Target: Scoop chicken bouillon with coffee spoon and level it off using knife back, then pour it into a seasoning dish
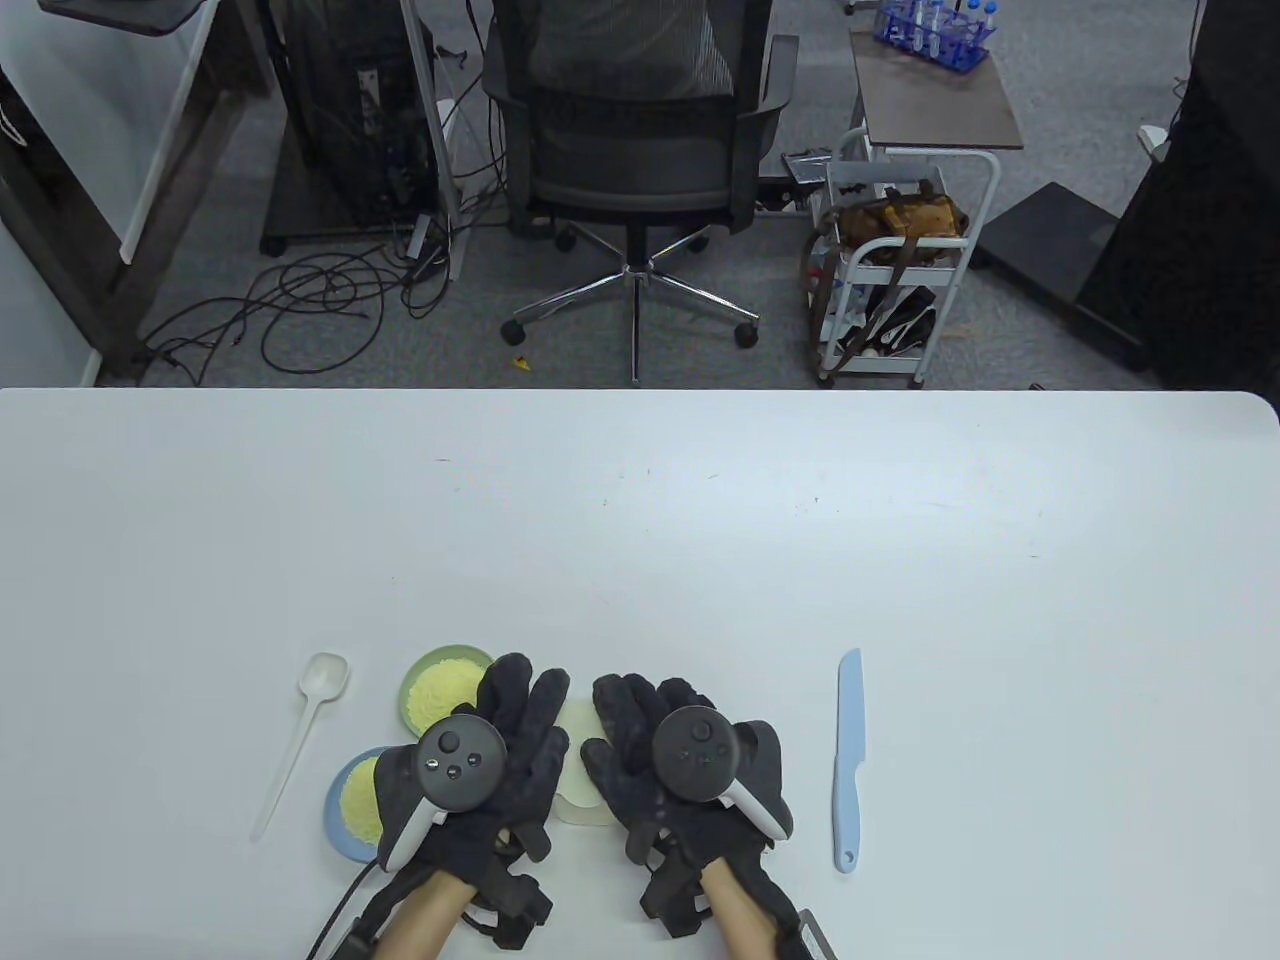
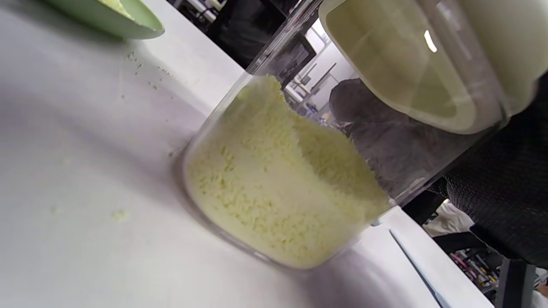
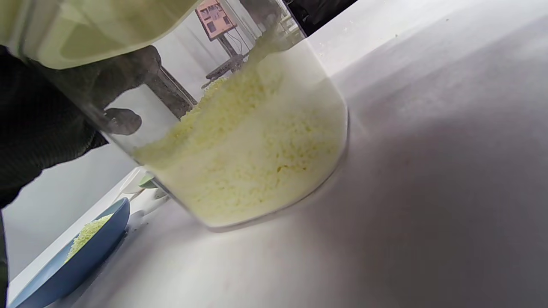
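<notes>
A clear jar (image 2: 282, 171) half full of yellow chicken bouillon stands on the table with its cream lid (image 1: 580, 775) on. My left hand (image 1: 525, 725) holds the jar's left side and my right hand (image 1: 630, 725) holds its right side, fingers wrapped against the glass. The jar (image 3: 252, 149) fills the right wrist view too. To the left lies the white coffee spoon (image 1: 300, 745); the light blue knife (image 1: 850, 760) lies to the right. A green seasoning dish (image 1: 440, 685) and a blue dish (image 1: 350, 800), both holding bouillon, sit by my left hand.
A few loose bouillon grains (image 2: 141, 64) are scattered on the white table (image 1: 640, 520) near the green dish (image 2: 107, 19). Beyond the table's far edge stand an office chair (image 1: 630, 150) and a white cart (image 1: 890, 270).
</notes>
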Available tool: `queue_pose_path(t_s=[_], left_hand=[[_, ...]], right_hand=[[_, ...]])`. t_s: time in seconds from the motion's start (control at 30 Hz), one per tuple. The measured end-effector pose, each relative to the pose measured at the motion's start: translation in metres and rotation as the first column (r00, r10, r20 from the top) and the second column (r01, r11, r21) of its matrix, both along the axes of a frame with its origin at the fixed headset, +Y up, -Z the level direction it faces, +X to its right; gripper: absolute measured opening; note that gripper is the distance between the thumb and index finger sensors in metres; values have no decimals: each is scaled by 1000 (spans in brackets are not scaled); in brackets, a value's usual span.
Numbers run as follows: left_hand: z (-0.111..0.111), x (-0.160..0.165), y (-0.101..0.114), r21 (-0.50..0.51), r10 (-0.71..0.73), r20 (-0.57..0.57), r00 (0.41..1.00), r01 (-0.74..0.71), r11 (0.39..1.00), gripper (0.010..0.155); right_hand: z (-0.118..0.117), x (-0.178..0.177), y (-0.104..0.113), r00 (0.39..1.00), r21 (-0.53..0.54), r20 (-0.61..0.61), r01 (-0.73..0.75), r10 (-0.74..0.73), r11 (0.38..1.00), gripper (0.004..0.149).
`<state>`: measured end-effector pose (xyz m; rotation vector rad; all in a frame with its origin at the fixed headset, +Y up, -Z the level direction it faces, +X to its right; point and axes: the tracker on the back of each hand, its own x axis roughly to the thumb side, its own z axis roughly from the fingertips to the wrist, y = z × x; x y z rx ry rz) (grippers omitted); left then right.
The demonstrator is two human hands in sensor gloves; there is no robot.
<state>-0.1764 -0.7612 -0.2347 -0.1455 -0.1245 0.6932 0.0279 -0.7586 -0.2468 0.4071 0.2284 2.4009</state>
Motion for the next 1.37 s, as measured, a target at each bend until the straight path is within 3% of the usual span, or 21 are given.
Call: queue_pose_path(t_s=[0.1, 0.23, 0.37, 0.47, 0.6, 0.77, 0.97, 1.37], left_hand=[[1, -1, -1, 30, -17, -17, 1000, 18, 999, 65], [0, 3, 6, 45, -128, 4, 992, 128, 991, 65], [-1, 5, 14, -14, -208, 10, 978, 208, 978, 65], [0, 5, 20, -71, -277, 17, 961, 277, 958, 67], [20, -9, 26, 43, -205, -12, 979, 205, 978, 69], [38, -26, 36, 74, -135, -25, 991, 136, 988, 71], [58, -29, 55, 148, -70, -9, 997, 71, 986, 72], [68, -24, 57, 175, -47, 50, 998, 38, 984, 72]], right_hand=[[1, 1, -7, 1000, 47, -2, 8, -8, 999, 64], [1, 1, -10, 998, 33, 13, 66, -67, 997, 64], [2, 1, -3, 999, 43, 37, -15, 13, 999, 65], [5, 0, 8, 986, 41, 54, -157, 155, 987, 69], [25, 12, 23, 975, 174, 124, -203, 183, 964, 73], [52, 25, 32, 984, 157, 163, -102, 76, 982, 72], [86, 31, 43, 975, 307, 216, -125, 59, 944, 68], [87, 30, 41, 981, 238, 195, -27, -20, 971, 64]])
